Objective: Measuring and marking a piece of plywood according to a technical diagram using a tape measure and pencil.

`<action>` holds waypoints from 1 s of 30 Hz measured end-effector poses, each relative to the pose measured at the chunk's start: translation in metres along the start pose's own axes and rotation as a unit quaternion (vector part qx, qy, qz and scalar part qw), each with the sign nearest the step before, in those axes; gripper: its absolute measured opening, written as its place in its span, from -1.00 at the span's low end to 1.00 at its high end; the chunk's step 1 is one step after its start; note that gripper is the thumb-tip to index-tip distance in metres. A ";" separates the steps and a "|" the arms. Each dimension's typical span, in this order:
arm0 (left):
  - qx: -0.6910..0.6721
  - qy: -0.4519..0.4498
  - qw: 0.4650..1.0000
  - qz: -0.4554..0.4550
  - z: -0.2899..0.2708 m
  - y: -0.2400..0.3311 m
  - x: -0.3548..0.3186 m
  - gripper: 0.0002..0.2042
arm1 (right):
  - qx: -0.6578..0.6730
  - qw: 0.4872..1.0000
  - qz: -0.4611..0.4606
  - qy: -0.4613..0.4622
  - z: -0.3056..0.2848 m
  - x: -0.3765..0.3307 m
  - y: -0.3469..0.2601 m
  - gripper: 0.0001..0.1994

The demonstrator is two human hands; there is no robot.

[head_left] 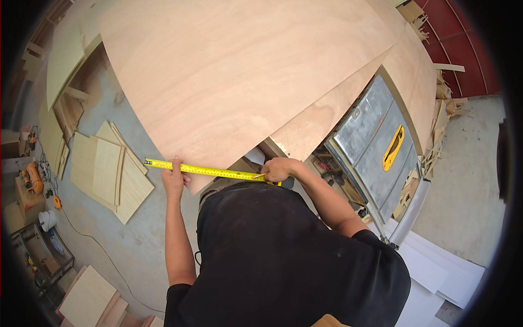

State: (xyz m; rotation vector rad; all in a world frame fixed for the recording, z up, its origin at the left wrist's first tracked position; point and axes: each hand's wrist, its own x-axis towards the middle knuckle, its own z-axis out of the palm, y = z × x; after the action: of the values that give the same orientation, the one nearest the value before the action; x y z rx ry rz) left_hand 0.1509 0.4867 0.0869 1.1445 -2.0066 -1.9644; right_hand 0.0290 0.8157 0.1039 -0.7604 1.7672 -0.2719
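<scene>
left hand [173,180] pinching, right hand [278,170] closed (fisted)

Head-worn fisheye, steeply downward, close.

tape measure [210,171]: yellow | plywood sheet [239,71]: pale pinkish-tan, faint grain | saw guard [393,148]: yellow, probably
</scene>
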 end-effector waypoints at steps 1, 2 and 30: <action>-0.001 0.000 1.000 0.002 0.000 0.000 0.000 -0.64 | 0.000 1.000 0.000 0.000 -0.001 -0.001 -0.002 -0.68; -0.001 0.000 1.000 0.001 0.000 0.000 0.000 -0.64 | -0.006 1.000 0.010 -0.007 -0.002 -0.002 -0.003 -0.68; -0.008 0.002 1.000 -0.010 -0.003 -0.006 0.003 -0.60 | -0.019 1.000 -0.005 0.006 0.009 0.006 0.008 -0.70</action>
State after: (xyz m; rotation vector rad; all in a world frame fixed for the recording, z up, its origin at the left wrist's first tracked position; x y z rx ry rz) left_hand 0.1529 0.4832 0.0808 1.1675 -1.9810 -1.9825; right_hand 0.0331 0.8194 0.0919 -0.7955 1.7843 -0.2503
